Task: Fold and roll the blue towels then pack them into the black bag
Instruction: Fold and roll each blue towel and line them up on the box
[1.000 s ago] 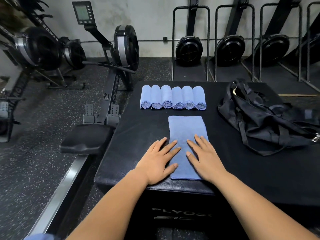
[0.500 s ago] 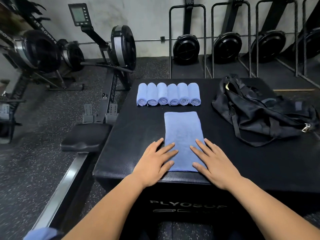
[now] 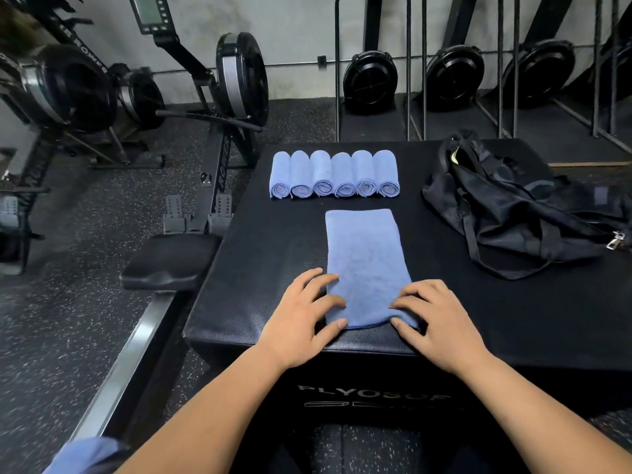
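A flat, folded blue towel (image 3: 364,265) lies lengthwise on the black padded worktop (image 3: 266,268), its near end by the front edge. The left hand (image 3: 301,319) and right hand (image 3: 434,323) have their grip on that end's corners, fingers curled and pinching the cloth. Six rolled blue towels (image 3: 334,174) sit side by side beyond it. The crumpled black fabric bag (image 3: 519,213) lies to the right.

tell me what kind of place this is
Most likely a gym: rowing machines stand on speckled rubber flooring, more are stored upright along the wall, and the work surface is a padded plyo box.
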A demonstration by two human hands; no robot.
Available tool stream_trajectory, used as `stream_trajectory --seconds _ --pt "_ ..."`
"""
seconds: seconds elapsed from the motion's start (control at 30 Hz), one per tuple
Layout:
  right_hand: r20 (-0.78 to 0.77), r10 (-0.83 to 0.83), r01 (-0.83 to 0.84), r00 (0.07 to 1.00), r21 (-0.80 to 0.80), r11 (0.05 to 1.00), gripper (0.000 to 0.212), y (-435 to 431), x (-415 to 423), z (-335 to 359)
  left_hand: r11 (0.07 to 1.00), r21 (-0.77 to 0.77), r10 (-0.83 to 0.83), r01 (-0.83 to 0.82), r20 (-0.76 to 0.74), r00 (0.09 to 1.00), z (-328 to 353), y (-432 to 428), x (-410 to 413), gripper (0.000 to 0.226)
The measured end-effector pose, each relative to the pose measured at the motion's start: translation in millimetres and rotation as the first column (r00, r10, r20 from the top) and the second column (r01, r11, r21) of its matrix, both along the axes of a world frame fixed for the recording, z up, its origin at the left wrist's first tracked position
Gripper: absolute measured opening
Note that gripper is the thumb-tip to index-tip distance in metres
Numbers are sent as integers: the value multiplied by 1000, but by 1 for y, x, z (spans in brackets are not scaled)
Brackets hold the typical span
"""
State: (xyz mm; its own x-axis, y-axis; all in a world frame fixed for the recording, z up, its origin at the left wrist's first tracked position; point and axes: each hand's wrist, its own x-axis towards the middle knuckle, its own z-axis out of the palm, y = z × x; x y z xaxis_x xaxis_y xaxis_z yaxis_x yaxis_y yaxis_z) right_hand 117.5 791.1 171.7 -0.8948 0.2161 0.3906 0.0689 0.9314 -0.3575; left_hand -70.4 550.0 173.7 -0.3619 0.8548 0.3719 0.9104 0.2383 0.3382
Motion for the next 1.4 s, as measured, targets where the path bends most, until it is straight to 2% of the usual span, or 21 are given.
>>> stream_trajectory --seconds 0.17,0.27,0.4,0.6,0.7,0.87,1.03,1.17,1.27,1.4 --pt "2 -42 42 999 -104 994 15 8 -4 -3 1000 7 -9 8 27 1000 4 -1 2 39" --pt "30 -68 72 997 -146 987 19 11 -8 -4 1000 19 -26 25 44 999 8 -1 3 44" --pt "32 -67 72 997 -200 977 22 13 -9 -3 999 53 -8 5 56 998 9 -1 5 37" --pt "26 -73 76 997 -161 984 21 10 -7 -4 993 117 25 -29 41 999 4 -1 3 11" --pt "-1 -72 72 997 -106 992 21 6 -4 -3 982 171 70 -86 97 993 2 0 0 12" --pt "-24 -56 55 998 -49 997 38 1 0 1 977 186 84 -106 122 989 -4 1 -4 12" --pt "-85 -100 97 991 -38 995 19 0 0 -1 969 203 114 -143 148 982 -5 1 -7 18" --pt "-159 -146 137 976 -65 988 18 2 -2 -5 966 198 133 -166 171 976 -7 2 -7 24" --pt "-199 -194 178 960 -96 979 26 4 -3 -6 962 208 137 -175 183 974 -8 3 -7 23" --pt "-190 -222 202 956 -117 972 37 5 -3 -8 953 202 168 -226 271 948 -8 2 -10 21"
